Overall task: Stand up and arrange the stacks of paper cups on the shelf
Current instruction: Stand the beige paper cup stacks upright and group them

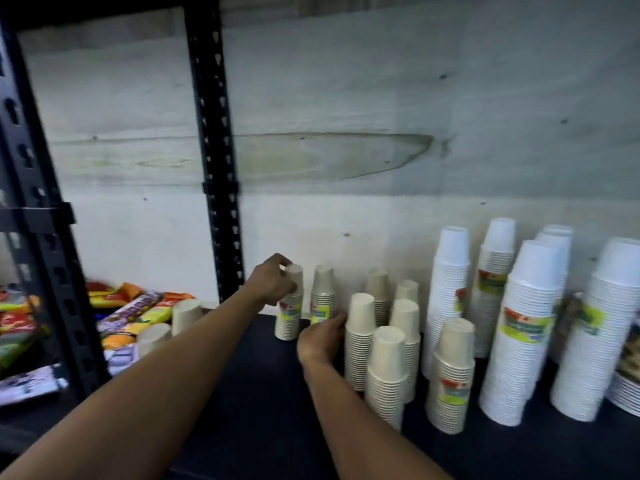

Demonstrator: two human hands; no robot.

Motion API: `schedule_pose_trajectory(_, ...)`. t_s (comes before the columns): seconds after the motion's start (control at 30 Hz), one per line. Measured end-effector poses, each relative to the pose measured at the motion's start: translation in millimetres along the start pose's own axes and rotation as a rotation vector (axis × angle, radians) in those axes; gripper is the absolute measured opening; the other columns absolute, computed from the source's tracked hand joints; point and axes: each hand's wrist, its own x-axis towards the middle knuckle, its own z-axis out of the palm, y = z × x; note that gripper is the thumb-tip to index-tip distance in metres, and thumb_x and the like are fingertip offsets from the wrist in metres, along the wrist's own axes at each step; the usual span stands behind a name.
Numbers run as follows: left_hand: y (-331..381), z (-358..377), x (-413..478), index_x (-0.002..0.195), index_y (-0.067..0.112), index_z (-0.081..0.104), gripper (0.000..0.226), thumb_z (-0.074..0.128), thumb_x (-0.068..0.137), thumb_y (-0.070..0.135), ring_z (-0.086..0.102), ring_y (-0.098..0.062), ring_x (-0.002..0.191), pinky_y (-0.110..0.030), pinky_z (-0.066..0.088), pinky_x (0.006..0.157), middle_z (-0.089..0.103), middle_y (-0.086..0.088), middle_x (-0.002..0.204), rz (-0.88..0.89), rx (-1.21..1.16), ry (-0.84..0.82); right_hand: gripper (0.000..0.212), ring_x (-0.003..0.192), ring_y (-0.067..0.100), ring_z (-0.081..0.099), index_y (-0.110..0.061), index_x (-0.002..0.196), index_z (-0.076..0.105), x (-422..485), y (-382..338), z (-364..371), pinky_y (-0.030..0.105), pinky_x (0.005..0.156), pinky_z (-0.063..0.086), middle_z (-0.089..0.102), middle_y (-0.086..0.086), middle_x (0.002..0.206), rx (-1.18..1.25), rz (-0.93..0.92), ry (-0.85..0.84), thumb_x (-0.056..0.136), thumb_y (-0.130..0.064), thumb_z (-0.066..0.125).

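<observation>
Several stacks of paper cups stand upside down on a dark shelf (249,393). My left hand (272,282) grips the top of a short beige stack (290,317) at the back left. A second short beige stack (322,296) stands just right of it. My right hand (320,336) sits low on the shelf, its fingers touching the base of that second stack and a taller beige stack (360,337). More beige stacks (388,372) crowd the middle. Tall white stacks (523,334) fill the right side.
A black slotted upright post (216,161) rises left of the cups. Beyond it lie colourful snack packets (138,306) and two tipped beige cup stacks (185,315). A pile of plates (627,382) sits at the far right edge. A pale wooden wall backs the shelf.
</observation>
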Motion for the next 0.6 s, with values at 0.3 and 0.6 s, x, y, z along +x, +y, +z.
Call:
schedule_pose_trajectory(0.3,-3.1,27.4,11.4,0.12,0.026,0.056,0.042,0.064,0.084,0.005,0.065,-0.027,0.103,-0.047,0.063,0.074,0.059,-0.006,0.119,0.008,-0.206,-0.07,0.065,0.143,0.032,0.033,-0.012,0.152,0.024,5.5,5.6,-18.4,0.041,0.117,0.024,0.034,0.014,0.156,-0.116,-0.029,0.022,0.095,-0.012,0.056)
schedule_pose_trajectory(0.6,-42.5,50.9,-0.8,0.151,0.024,0.032,0.089,0.076,0.076,0.009,0.061,-0.025,0.116,-0.046,0.053,0.098,0.054,-0.005,0.133,-0.031,-0.319,0.003,0.061,0.141,0.033,0.035,-0.004,0.15,0.025,-0.1,7.8,-28.3,0.034,0.113,0.023,0.034,0.018,0.155,-0.177,-0.042,0.008,0.096,-0.013,0.052)
